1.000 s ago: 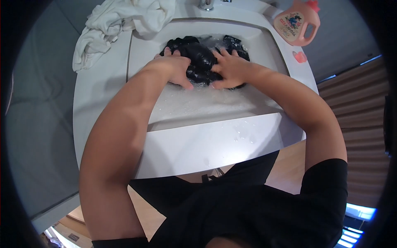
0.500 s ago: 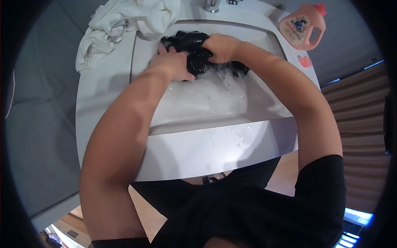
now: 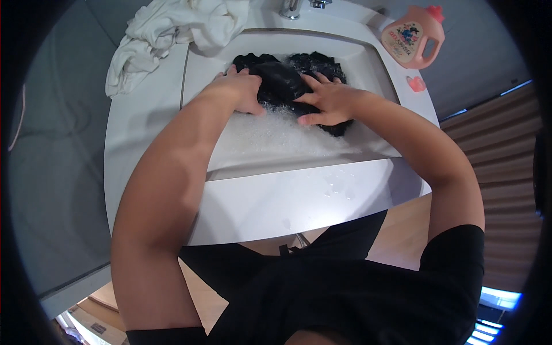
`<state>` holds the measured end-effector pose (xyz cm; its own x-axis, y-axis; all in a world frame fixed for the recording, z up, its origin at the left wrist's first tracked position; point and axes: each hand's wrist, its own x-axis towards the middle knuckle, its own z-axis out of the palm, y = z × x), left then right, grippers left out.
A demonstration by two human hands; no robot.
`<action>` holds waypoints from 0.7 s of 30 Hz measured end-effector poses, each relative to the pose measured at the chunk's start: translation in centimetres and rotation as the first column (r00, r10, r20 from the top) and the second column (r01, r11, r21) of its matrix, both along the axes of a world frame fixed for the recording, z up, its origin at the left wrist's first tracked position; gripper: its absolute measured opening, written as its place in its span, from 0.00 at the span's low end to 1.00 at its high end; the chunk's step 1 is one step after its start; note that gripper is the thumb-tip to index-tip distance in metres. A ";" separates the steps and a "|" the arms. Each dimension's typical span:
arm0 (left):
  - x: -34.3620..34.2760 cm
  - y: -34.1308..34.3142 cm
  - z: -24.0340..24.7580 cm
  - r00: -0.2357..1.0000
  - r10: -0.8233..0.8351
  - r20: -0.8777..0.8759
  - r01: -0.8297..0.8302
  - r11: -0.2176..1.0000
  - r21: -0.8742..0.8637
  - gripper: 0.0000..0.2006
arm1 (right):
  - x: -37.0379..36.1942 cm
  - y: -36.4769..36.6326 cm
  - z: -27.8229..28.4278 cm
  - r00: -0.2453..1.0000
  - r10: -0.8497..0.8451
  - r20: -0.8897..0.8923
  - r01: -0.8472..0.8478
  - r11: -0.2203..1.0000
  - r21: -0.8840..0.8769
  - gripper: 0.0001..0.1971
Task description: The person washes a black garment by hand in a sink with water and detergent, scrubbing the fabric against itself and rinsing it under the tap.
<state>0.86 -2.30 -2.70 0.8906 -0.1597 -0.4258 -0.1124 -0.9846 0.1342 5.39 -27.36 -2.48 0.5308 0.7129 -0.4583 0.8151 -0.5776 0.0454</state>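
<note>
A wet black garment (image 3: 279,80) lies bunched in soapy water in the white sink (image 3: 230,167). My left hand (image 3: 236,89) rests at the garment's left edge with its fingers spread, touching the cloth. On its right part lies my right hand (image 3: 328,100), fingers apart, pressing on the fabric without gripping it. White suds (image 3: 276,132) float in front of the garment between the two hands. The garment's underside is hidden in the water.
White cloth (image 3: 172,34) lies heaped on the counter at the back left. A chrome faucet (image 3: 290,8) stands behind the sink. At the back right are a pink detergent bottle (image 3: 411,37) and a small pink cap (image 3: 416,84). Water drops dot the front counter edge (image 3: 310,195).
My right hand has let go of the bunched cloth, opened and moved right and slightly nearer. The black garment is spread wider to the right. My left hand has barely moved.
</note>
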 end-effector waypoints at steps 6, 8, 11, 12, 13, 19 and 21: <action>-0.7 -0.4 0.3 0.997 0.071 -0.031 -0.068 0.993 0.094 0.44 | 3.9 3.1 -4.3 0.916 0.071 0.395 -0.128 0.985 0.119 0.35; -0.7 -0.4 0.1 0.996 0.085 -0.031 -0.081 0.991 0.106 0.45 | 5.8 3.3 -5.7 0.837 0.067 0.543 -0.259 0.923 0.284 0.31; -0.6 0.0 -0.3 0.995 0.097 0.020 -0.099 0.988 0.116 0.46 | 7.2 4.6 -4.4 0.910 0.097 0.403 -0.229 0.928 0.294 0.22; -0.6 0.3 -0.3 0.994 0.095 0.054 -0.099 0.992 0.076 0.47 | 7.5 4.9 -3.6 0.910 0.096 0.404 -0.229 0.928 0.294 0.22; -0.6 0.5 -0.2 0.991 0.092 0.092 -0.096 0.995 0.034 0.47 | 7.4 5.4 -1.8 0.956 0.083 0.281 -0.161 0.950 0.268 0.22; -0.7 0.8 0.4 0.988 0.126 0.087 -0.133 0.988 0.081 0.47 | 4.6 3.2 2.9 0.990 0.102 -0.093 -0.043 0.871 0.490 0.27; -0.6 0.2 0.5 0.988 0.102 0.112 -0.106 0.994 0.031 0.44 | 3.2 0.6 3.4 0.990 0.138 -0.020 -0.113 0.876 0.468 0.28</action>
